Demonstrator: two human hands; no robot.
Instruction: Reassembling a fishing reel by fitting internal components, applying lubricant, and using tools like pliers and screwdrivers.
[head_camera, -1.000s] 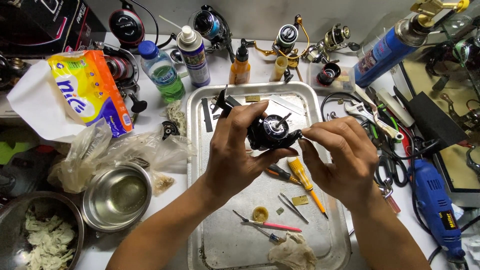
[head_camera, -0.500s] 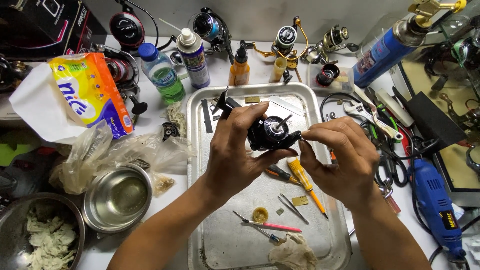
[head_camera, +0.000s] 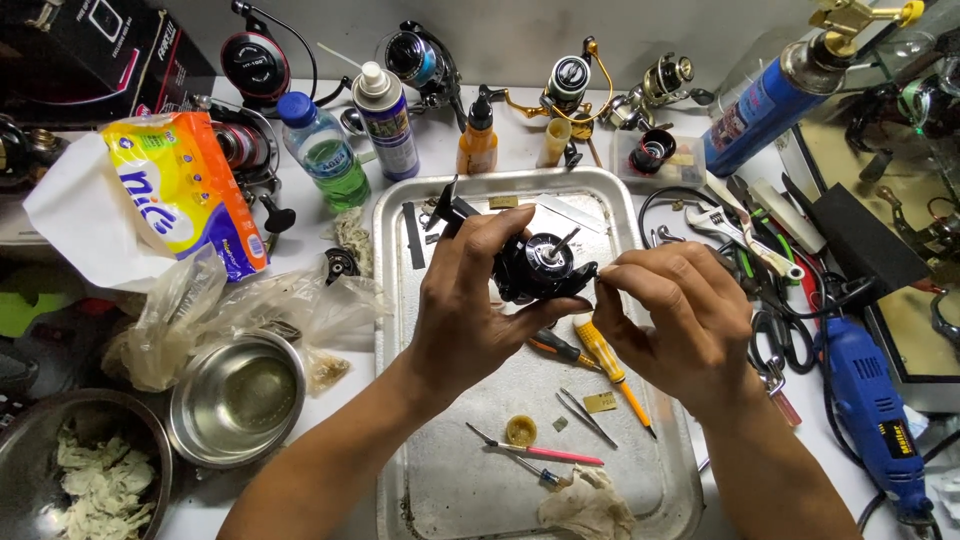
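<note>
The left hand (head_camera: 475, 310) holds a black fishing reel body (head_camera: 535, 268) above the metal tray (head_camera: 400, 350), with the fingers curled over its top and the thumb pressed under it, so the grip is closed around the reel. The right hand (head_camera: 675, 315) is just beside the reel on its right side; its thumb and first fingers are pressed together at the edge of the reel, and they seem to pinch a very small part, but it is too small to tell what it is. Compared with the earlier frames, almost nothing has changed: both hands stay in the same place over the middle of the tray, and the reel is kept at the same height, only turned a very little. On the tray under the hands lie a yellow screwdriver (head_camera: 608, 362), tweezers (head_camera: 583, 416), a pink-handled tool (head_camera: 550, 453), a small yellow cap (head_camera: 520, 430) and a dirty cloth (head_camera: 588, 505). On the desk to the left of the tray stand a steel bowl (head_camera: 237, 395) and a green water bottle (head_camera: 322, 150), and a blue rotary tool (head_camera: 875, 415) lies on the right.
</note>
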